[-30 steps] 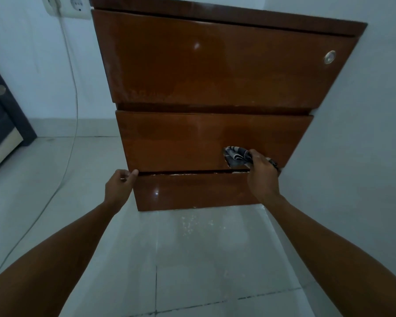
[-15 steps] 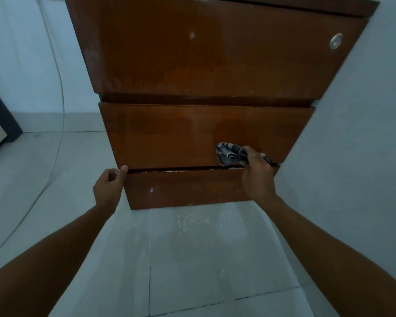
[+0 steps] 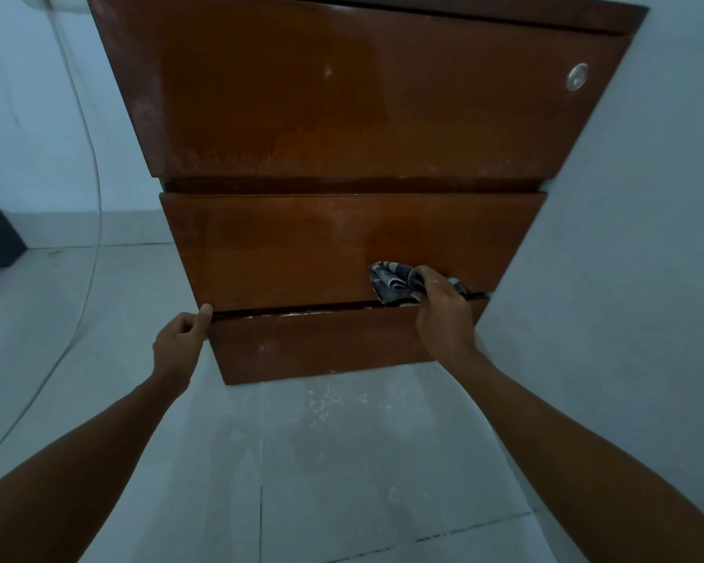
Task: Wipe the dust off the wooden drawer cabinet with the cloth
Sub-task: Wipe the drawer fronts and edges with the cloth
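Wiping the drawer seam, lower right of frame

My right hand pinches the soft, bunched cloth; my left hand, curled, steadies the cabinet.

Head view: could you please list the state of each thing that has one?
Top drawer: shut, dusty along its lower edge.
Middle drawer: shut.
Bottom drawer: shut or nearly so, white specks along its top edge.
Cloth: bunched, pressed on the middle drawer.
Right hand: gripping the cloth.
Left hand: at the cabinet's left edge.
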